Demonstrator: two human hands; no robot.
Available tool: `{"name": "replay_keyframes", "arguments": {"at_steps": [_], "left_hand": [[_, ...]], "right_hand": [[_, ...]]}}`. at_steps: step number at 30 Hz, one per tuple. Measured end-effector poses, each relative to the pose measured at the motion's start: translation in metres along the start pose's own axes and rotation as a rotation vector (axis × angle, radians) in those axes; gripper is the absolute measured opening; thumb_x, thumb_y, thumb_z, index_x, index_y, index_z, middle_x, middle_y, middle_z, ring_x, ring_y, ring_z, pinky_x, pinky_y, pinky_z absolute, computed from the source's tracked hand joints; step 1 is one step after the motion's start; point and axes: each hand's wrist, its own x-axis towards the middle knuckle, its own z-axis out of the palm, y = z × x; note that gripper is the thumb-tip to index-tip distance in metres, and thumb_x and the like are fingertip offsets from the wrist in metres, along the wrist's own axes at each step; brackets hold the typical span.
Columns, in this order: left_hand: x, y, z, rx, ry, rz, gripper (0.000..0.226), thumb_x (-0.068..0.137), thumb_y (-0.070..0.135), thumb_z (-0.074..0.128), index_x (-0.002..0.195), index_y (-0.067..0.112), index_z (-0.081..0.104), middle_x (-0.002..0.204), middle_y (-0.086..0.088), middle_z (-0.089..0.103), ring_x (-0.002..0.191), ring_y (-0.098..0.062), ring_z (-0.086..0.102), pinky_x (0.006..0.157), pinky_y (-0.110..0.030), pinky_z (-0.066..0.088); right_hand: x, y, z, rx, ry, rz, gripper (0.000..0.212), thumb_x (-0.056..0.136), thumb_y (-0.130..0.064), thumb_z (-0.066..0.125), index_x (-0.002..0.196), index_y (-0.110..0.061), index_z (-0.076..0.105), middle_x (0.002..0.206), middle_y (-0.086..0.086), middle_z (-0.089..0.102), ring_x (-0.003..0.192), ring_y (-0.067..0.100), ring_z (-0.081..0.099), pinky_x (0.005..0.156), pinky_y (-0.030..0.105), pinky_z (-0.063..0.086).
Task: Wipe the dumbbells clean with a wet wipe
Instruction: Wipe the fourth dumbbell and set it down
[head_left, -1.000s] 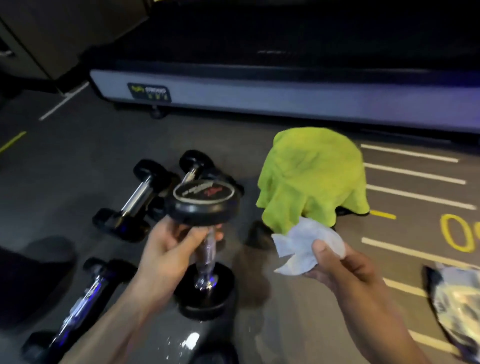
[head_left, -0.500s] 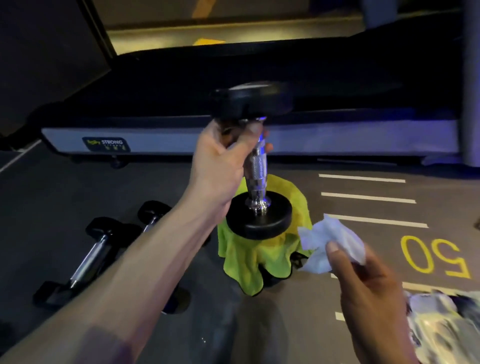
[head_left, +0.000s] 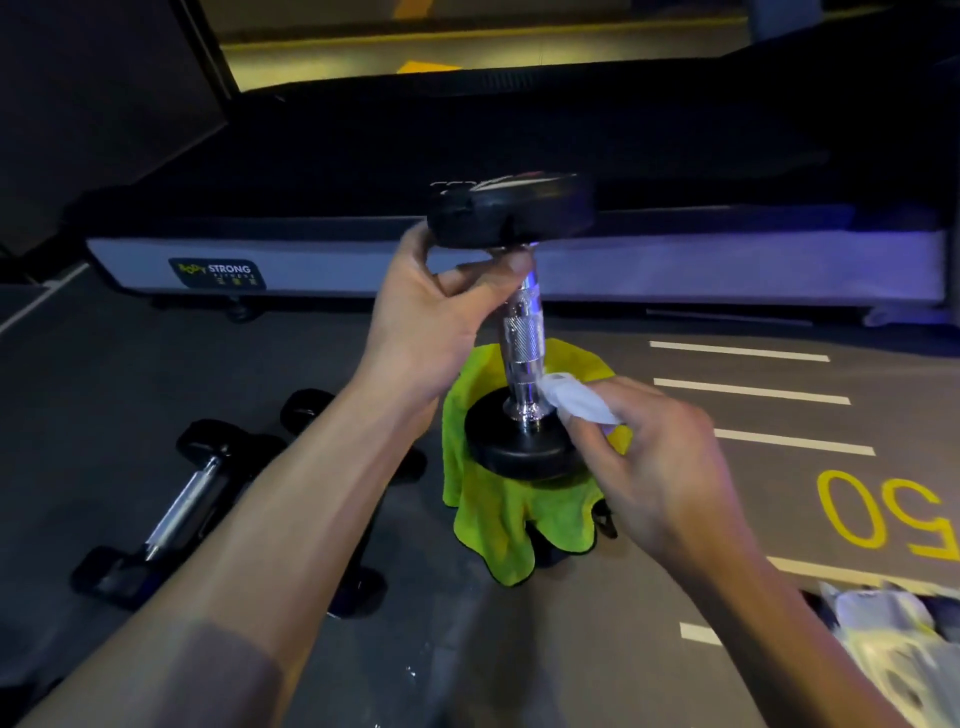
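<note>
The dumbbell (head_left: 519, 332) hangs upright in the air above the green cloth (head_left: 511, 525), my left hand (head_left: 441, 317) clamped on its handle just under the top head. My right hand (head_left: 660, 462), apart from it half a second ago, now presses its pinched wet wipe (head_left: 574, 402) against the handle's base: wiping begins, while other dumbbells (head_left: 187, 504) wait on the floor.

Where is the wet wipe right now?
Centre-right of the head view: the wet wipe is in the right hand, pressed against the lower handle of the upright dumbbell, before the green cloth.
</note>
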Motion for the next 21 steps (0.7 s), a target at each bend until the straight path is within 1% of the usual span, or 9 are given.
{"name": "replay_keyframes", "arguments": {"at_steps": [2,5,7,9,13,15,17,19,21], "left_hand": [[0.003,0.003,-0.006,0.128,0.034,0.103,0.102,0.079,0.011,0.089,0.160,0.018,0.027,0.123,-0.003,0.069,0.109,-0.002,0.069,0.097,-0.028,0.057],[0.006,0.005,-0.009,0.278,0.008,0.270,0.100,0.081,0.014,0.087,0.159,0.032,0.028,0.149,-0.003,0.048,0.139,-0.009,0.048,0.117,-0.035,0.044],[0.009,0.003,-0.008,0.308,-0.005,0.361,0.075,0.082,0.012,0.083,0.143,0.039,0.048,0.147,-0.003,0.049,0.136,-0.012,0.050,0.114,-0.043,0.047],[0.009,0.003,-0.005,0.305,-0.005,0.378,0.056,0.082,0.013,0.081,0.121,0.045,0.056,0.136,-0.006,0.056,0.124,-0.012,0.056,0.105,-0.040,0.050],[0.011,0.005,-0.004,0.326,-0.004,0.362,0.053,0.082,0.015,0.080,0.119,0.042,0.055,0.131,-0.004,0.058,0.119,-0.010,0.058,0.103,-0.043,0.052],[0.010,0.005,-0.004,0.328,-0.008,0.380,0.052,0.082,0.016,0.081,0.119,0.041,0.055,0.130,-0.005,0.059,0.117,-0.010,0.058,0.102,-0.044,0.052],[0.009,0.006,-0.004,0.335,-0.003,0.409,0.052,0.082,0.015,0.081,0.120,0.039,0.054,0.128,-0.007,0.059,0.116,-0.011,0.058,0.101,-0.043,0.051],[0.008,0.005,-0.005,0.328,-0.003,0.415,0.053,0.082,0.013,0.081,0.121,0.037,0.054,0.128,-0.008,0.059,0.117,-0.011,0.058,0.102,-0.043,0.050],[0.007,0.004,-0.005,0.331,-0.009,0.420,0.053,0.082,0.012,0.081,0.121,0.036,0.054,0.128,-0.006,0.059,0.117,-0.010,0.057,0.102,-0.042,0.050]], "right_hand": [[-0.001,0.000,-0.001,0.014,-0.009,0.009,0.014,0.097,-0.018,0.069,0.100,-0.028,0.078,0.090,-0.016,0.073,0.088,0.006,0.066,0.076,0.009,0.043],[-0.002,-0.003,-0.005,0.050,-0.050,0.031,0.020,0.097,-0.017,0.068,0.106,-0.033,0.078,0.098,-0.019,0.075,0.095,0.003,0.068,0.083,0.017,0.049],[-0.003,-0.007,-0.011,0.096,-0.092,0.077,0.020,0.097,-0.018,0.068,0.102,-0.035,0.078,0.095,-0.017,0.074,0.090,0.004,0.067,0.078,0.018,0.048],[0.001,-0.013,-0.024,0.140,-0.131,0.144,0.020,0.097,-0.019,0.067,0.097,-0.035,0.078,0.094,-0.014,0.072,0.083,0.002,0.065,0.070,0.018,0.046],[0.013,-0.040,-0.056,0.387,-0.443,0.262,0.023,0.098,-0.021,0.063,0.115,-0.028,0.077,0.115,-0.005,0.075,0.102,0.008,0.072,0.088,0.031,0.056],[0.022,-0.053,-0.060,0.612,-0.534,0.325,0.021,0.099,-0.011,0.062,0.115,-0.015,0.075,0.108,0.004,0.079,0.098,0.014,0.075,0.082,0.027,0.060],[0.033,-0.049,-0.050,0.556,-0.441,0.324,0.016,0.098,-0.008,0.062,0.105,-0.012,0.076,0.095,0.008,0.079,0.083,0.013,0.074,0.071,0.029,0.059],[0.039,-0.033,-0.035,0.256,-0.296,0.202,0.010,0.092,-0.021,0.067,0.094,-0.017,0.075,0.090,0.010,0.075,0.080,0.024,0.070,0.073,0.047,0.058],[0.039,-0.022,-0.024,0.090,-0.187,0.130,0.010,0.082,-0.029,0.067,0.089,-0.026,0.074,0.088,0.002,0.070,0.081,0.024,0.065,0.077,0.050,0.055]]}}
